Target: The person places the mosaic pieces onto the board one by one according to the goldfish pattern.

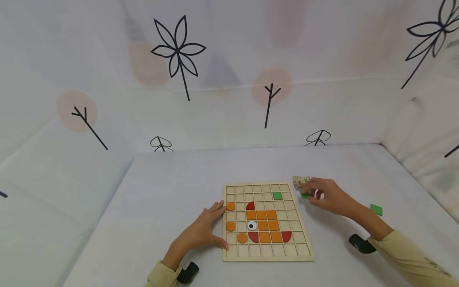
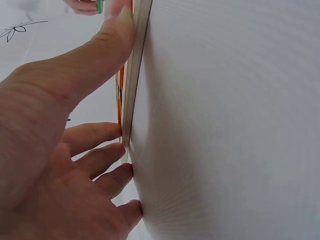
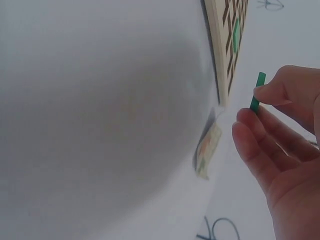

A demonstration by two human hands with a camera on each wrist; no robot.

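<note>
A wooden grid board lies on the white table, holding several orange square tiles, three orange discs, three red quarter-round pieces, an eye piece and one green square. My left hand rests against the board's left edge, thumb at the near corner and fingers spread along the side. Beyond the board's far right corner, my right hand pinches a green tile between thumb and fingers, raised above the table.
A small patterned card lies just past the board's far right corner, partly behind the right hand. Another green tile lies on the table near the right forearm. Printed white cloth forms the back and sides.
</note>
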